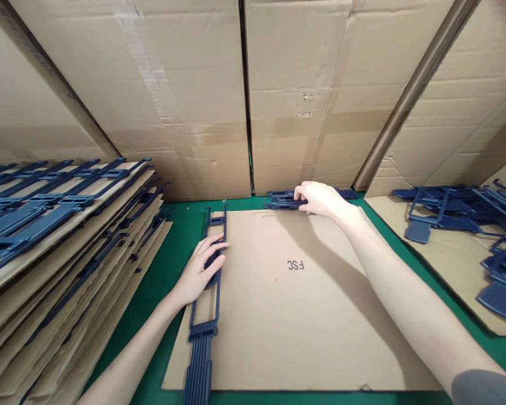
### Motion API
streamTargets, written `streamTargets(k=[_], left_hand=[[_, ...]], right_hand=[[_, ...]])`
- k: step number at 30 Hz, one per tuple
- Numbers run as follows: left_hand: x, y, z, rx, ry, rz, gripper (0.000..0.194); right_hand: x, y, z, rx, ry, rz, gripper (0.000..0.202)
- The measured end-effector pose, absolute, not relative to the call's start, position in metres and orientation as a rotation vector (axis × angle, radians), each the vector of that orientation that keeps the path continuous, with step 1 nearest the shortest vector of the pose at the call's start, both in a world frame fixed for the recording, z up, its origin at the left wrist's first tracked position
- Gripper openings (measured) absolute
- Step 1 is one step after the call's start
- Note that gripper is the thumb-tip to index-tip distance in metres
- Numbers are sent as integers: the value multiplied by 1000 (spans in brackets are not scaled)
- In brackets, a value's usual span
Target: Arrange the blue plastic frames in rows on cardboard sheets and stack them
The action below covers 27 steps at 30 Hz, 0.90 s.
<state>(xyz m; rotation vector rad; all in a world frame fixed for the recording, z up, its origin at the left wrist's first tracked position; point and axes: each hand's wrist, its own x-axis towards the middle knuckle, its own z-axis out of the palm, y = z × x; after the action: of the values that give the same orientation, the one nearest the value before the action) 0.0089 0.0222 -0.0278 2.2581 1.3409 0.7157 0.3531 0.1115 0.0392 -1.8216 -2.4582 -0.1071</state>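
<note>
Half-hiding blue frame point(203, 331), left hand point(199, 270), fingers apart, right hand point(321, 199) at pile point(280, 201), fingers' closure unclear

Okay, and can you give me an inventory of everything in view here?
Cardboard sheet printed "FSC": one, brown, centre
Long slatted plastic frame: one, dark blue, on that sheet's left side
Flat plastic pieces: several, dark blue, at its far edge
Layered cardboard stack: one, brown, left
Stacked frames: several, dark blue, on and between its layers
Flat cardboard: one, brown, right
Jumbled frames: several, dark blue, on it
Upright cardboard panels: several, brown, behind
Work surface: one, green, underneath
Left hand: one, bare, on the long frame
Right hand: one, bare, at the far pieces
Sleeve: one, grey, lower right
</note>
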Motion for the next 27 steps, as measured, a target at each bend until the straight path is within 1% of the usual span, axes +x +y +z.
streamTargets(k=[3, 9, 13, 21, 27], left_hand=[[9, 22, -28, 2255, 1344, 717, 33], [9, 23, -28, 2256, 1356, 705, 34], [9, 23, -26, 2273, 1366, 715, 34], [12, 18, -23, 2305, 1369, 722, 32], [15, 5, -20, 2317, 1366, 728, 29]], right_hand=[[358, 116, 33, -1802, -2420, -130, 16], [363, 118, 29, -1737, -2342, -206, 11], [359, 117, 27, -1735, -2339, -242, 12], [355, 112, 35, -1869, -2442, -197, 12], [352, 97, 37, -1952, -2432, -279, 17]])
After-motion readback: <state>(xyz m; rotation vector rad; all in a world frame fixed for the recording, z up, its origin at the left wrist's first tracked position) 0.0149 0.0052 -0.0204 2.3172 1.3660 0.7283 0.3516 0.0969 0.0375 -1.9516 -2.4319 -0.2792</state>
